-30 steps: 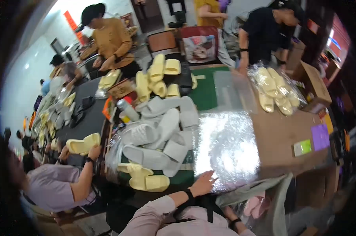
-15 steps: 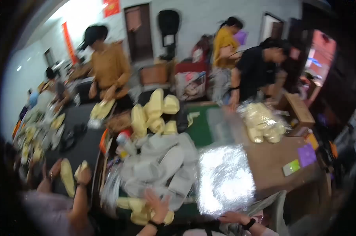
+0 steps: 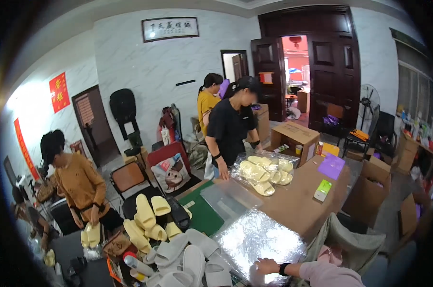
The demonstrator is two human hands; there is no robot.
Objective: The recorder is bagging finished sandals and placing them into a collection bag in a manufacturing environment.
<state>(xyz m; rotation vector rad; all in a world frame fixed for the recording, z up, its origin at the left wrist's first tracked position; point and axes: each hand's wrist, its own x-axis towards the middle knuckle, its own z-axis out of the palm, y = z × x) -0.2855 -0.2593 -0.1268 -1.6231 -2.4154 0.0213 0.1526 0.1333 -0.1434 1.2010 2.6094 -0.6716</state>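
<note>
My right hand, with a black band at the wrist, reaches in from the lower right. It rests on the near edge of a stack of shiny clear plastic bags, fingers stretched out over the film. My left hand is out of view. Left of the stack lies a heap of light grey slippers, cut off by the lower edge. Behind that heap are several pale yellow slippers and a dark slipper.
Across the table, a person in black stands by bagged yellow slippers. Another in brown handles yellow slippers at the left. An open carton, a purple packet and a green-white box are on the right. Grey cloth hangs near my arm.
My view has swung up and to the right. My left hand, earlier over the grey and yellow slippers, has left the picture. My right hand now lies on the plastic bags' near edge.
</note>
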